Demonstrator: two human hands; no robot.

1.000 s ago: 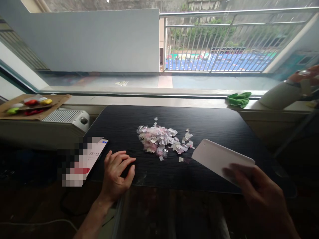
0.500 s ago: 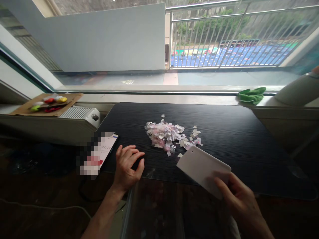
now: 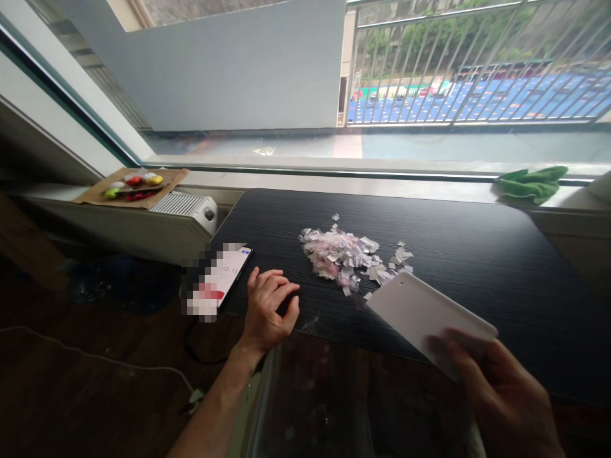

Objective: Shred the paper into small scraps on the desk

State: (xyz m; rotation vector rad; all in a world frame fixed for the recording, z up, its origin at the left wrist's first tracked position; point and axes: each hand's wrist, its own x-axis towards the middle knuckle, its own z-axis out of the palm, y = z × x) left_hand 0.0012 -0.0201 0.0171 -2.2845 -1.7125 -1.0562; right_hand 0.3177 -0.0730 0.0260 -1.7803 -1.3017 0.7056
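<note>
A loose heap of small pale and pinkish paper or foil scraps (image 3: 334,251) lies on the dark wood-grain table (image 3: 443,238). My right hand (image 3: 508,388) grips a flat white plastic scraper (image 3: 429,318) by its near right end, thumb on top. The scraper's far left corner, with a small hole in it, reaches the heap's near right side. Over the table's front edge, left of the heap, rests my left hand (image 3: 270,312). Its fingers are loosely bent, the thumb stands apart, and nothing is in it.
A phone (image 3: 222,280), partly pixelated, lies at the table's left edge. Below the front edge is a see-through bin (image 3: 310,407) with a few scraps. A green cloth (image 3: 532,184) and a cardboard sheet (image 3: 98,191) with colourful items lie on the windowsill. A cable (image 3: 105,356) crosses the floor.
My view has turned left, so the table and everything on it appear further right. Both hands keep nearly the same places against the table, and the heap looks unchanged.
</note>
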